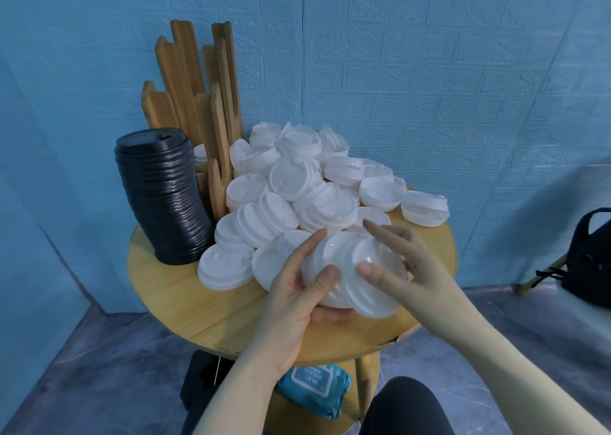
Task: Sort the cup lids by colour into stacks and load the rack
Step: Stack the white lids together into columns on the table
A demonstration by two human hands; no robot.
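On round wooden table (pixel 185 289): white lids (pixel 297 183) heaped; blue brick-pattern wall (pixel 429 71) behind.

Left hand (pixel 297 289) grips from below (thumb on top); right hand (pixel 396 262) pinches, fingers spread.
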